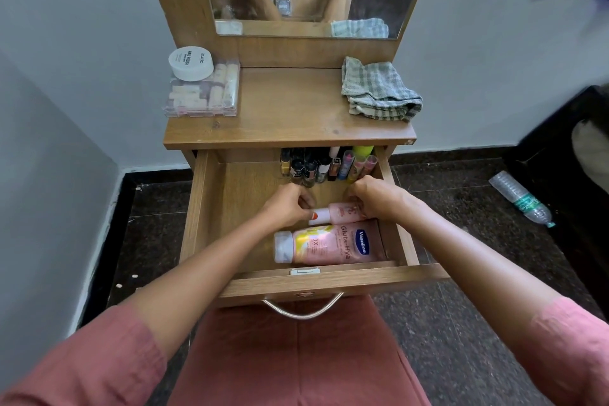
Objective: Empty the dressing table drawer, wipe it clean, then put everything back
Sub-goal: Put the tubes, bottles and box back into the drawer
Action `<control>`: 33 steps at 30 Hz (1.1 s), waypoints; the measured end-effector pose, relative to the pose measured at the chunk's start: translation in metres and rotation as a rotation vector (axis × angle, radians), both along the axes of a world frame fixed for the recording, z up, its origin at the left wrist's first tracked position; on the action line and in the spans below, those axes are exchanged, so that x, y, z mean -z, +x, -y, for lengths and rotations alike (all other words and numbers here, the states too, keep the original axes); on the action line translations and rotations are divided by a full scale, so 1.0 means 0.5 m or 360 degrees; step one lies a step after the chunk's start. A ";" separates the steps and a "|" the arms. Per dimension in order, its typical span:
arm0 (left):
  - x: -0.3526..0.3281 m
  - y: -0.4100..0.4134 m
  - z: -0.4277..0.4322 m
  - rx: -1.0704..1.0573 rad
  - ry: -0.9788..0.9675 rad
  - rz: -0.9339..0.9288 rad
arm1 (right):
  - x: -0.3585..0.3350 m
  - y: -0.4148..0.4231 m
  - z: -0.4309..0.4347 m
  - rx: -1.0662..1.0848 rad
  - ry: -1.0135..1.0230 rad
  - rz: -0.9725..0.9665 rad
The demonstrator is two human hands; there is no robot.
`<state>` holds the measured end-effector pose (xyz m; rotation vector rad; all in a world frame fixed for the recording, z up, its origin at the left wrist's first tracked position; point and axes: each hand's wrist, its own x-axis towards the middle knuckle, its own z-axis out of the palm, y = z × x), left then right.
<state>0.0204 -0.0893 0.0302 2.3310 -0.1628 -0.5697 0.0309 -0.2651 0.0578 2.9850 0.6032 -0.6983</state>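
The left hand (290, 208) curls its fingers round the white-capped end of a small pink bottle (342, 212), and the right hand (374, 198) clasps the other end. The bottle lies on its side in the open drawer (204, 208), its print too small to read. Just in front of it lies a larger pink bottle (329, 245) labelled "Vaseline" and "Gluta-Hya". Nail polish bottles and tubes (326, 165) stand along the drawer's back wall. On the tabletop (290, 109), a white tub (191, 63) reading "NAIL POLISH" and what looks like "Zudio" sits on a clear box (204, 99). A checked cloth (379, 91) lies at the right.
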 end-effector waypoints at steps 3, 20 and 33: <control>0.001 -0.006 -0.001 -0.0010 -0.0001 0.0005 | -0.005 0.004 -0.003 0.0020 -0.0028 -0.0023; -0.155 0.006 -0.123 -0.0235 -0.0180 0.0505 | -0.138 0.043 -0.053 0.0327 0.0931 0.0004; -0.198 0.098 -0.266 -0.1041 -0.0220 0.0986 | -0.133 0.135 -0.268 0.0847 0.1636 0.0178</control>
